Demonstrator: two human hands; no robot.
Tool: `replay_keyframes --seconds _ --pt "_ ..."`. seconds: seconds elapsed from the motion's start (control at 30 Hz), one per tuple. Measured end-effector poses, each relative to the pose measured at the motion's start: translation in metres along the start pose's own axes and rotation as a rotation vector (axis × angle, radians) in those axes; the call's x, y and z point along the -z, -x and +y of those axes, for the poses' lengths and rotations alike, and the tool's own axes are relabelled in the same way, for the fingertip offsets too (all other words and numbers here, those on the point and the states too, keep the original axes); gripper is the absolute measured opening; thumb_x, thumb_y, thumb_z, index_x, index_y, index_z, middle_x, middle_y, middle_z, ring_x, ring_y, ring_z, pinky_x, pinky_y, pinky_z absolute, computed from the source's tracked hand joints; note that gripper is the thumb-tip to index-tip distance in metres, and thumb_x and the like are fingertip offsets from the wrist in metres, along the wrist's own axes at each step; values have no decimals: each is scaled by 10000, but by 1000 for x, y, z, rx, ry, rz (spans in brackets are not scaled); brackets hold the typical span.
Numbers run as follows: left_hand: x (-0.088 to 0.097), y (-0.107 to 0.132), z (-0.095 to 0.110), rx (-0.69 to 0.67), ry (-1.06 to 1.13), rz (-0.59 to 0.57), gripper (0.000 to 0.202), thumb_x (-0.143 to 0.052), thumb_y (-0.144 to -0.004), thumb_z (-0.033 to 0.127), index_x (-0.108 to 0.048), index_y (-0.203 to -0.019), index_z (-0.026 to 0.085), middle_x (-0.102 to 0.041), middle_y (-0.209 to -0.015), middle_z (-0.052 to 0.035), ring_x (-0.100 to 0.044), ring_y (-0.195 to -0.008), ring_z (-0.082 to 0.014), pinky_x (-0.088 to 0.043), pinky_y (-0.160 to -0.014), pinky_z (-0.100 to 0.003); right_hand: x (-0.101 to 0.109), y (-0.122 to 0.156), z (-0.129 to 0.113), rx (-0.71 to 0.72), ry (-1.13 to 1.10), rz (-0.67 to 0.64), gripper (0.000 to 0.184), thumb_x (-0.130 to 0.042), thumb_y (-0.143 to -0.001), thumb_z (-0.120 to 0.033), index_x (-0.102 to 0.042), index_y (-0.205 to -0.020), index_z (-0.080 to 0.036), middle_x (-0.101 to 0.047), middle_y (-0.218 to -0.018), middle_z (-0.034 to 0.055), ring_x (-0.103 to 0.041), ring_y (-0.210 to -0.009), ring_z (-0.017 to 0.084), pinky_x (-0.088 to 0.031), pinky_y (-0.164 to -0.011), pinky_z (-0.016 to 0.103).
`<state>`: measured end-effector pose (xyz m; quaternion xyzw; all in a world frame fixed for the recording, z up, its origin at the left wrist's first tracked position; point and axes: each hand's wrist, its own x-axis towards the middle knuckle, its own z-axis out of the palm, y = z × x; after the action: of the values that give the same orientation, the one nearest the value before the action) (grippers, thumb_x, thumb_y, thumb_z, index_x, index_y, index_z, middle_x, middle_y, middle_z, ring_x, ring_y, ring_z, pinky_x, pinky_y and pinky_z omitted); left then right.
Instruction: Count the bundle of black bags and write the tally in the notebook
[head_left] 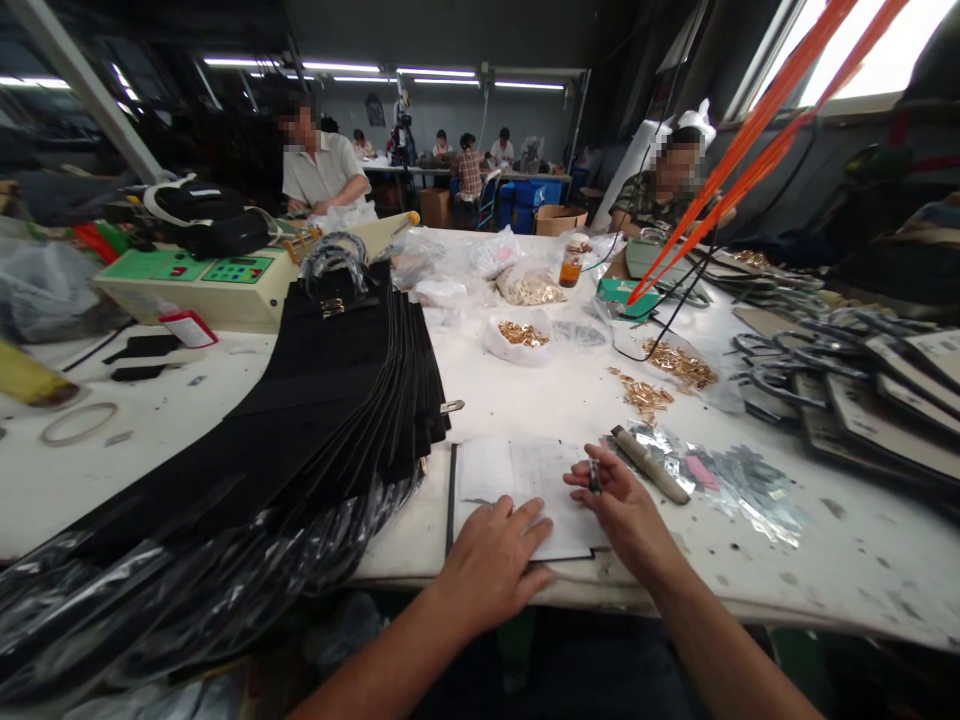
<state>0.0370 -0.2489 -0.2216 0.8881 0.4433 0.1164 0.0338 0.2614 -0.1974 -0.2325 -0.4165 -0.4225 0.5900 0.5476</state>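
Note:
My left hand (pixel 491 562) lies flat, fingers spread, on a white sheet of paper (pixel 517 475) clipped to a dark board at the table's front edge. My right hand (pixel 622 510) rests on the paper's right side and pinches a small dark metal piece (pixel 595 476) between thumb and fingers. Just right of that hand lies a tan-handled tool (pixel 651 465) on a heap of small clear bags (pixel 739 480).
A long stack of black straps (pixel 330 400) runs from centre to the left front, over clear plastic wrapping (pixel 187 590). Bags and piles of gold fittings (pixel 646 395) lie mid-table. A green-topped machine (pixel 202 280) stands far left. Boards with rings (pixel 847 385) fill the right. Other people sit behind.

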Motion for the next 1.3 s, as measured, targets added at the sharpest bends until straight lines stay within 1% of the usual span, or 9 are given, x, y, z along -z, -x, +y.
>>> replay_keyframes --seconds 0.07,0.13,0.2,0.27,0.37,0.53,1.0,1.2,1.3 --pt "-3 0 0 21 11 14 531 -666 -935 536 -586 -1394 282 -527 -1534 -3 -538 -1152 -292 -502 -900 -484 -2 5 2 19 169 45 520 -815 -809 -422 -579 -1217 -202 -687 -967 48 -705 -977 243 -544 -914 376" --pt "-6 1 1 36 24 23 541 -655 -933 547 -578 -1403 290 -518 -1541 4 -526 -1164 -293 -498 -917 -494 -7 9 2 40 362 94 471 -690 -921 -564 -613 -1178 -177 -686 -839 41 -700 -851 223 -535 -904 378" --pt "-9 3 2 48 32 32 539 -627 -944 547 -565 -1417 296 -500 -1558 9 -515 -1180 -292 -492 -932 -497 -12 11 5 55 470 106 539 -584 -973 -633 -645 -1219 -157 -701 -844 59 -687 -808 211 -533 -883 367" --pt "-11 4 3 57 36 42 533 -601 -955 542 -561 -1421 288 -494 -1563 10 -512 -1178 -289 -487 -939 -498 -15 11 11 47 472 110 595 -586 -961 -659 -653 -1263 -151 -716 -896 77 -689 -820 211 -544 -845 350" --pt "-12 5 4 61 37 52 525 -593 -952 530 -572 -1408 270 -513 -1545 7 -517 -1159 -284 -484 -933 -495 -18 9 22 15 492 139 585 -652 -914 -655 -668 -1221 -157 -717 -871 79 -685 -806 218 -549 -775 333" --pt "-13 4 4 62 39 63 529 -590 -945 531 -583 -1398 258 -512 -1549 6 -515 -1161 -283 -479 -941 -495 -20 8 25 94 661 188 491 -623 -924 -647 -678 -987 -164 -679 -775 68 -622 -697 204 -508 -693 334" --pt "-17 1 2 63 40 42 546 -589 -942 548 -592 -1403 257 -492 -1572 2 -516 -1156 -297 -484 -933 -501 -16 5 28 149 797 145 429 -553 -993 -584 -670 -995 -171 -675 -785 46 -619 -694 189 -472 -690 318" --pt "-17 1 3 60 32 37 550 -592 -941 546 -602 -1409 258 -485 -1580 -6 -516 -1164 -304 -486 -941 -502 -20 8 23 157 822 141 425 -541 -991 -576 -656 -926 -172 -635 -698 27 -563 -593 165 -425 -600 298" --pt "-16 0 3 61 27 52 545 -593 -943 544 -606 -1404 255 -496 -1570 -1 -520 -1160 -301 -488 -937 -497 -20 8 21 157 794 166 421 -540 -994 -574 -652 -948 -171 -651 -719 28 -584 -610 164 -430 -593 287"
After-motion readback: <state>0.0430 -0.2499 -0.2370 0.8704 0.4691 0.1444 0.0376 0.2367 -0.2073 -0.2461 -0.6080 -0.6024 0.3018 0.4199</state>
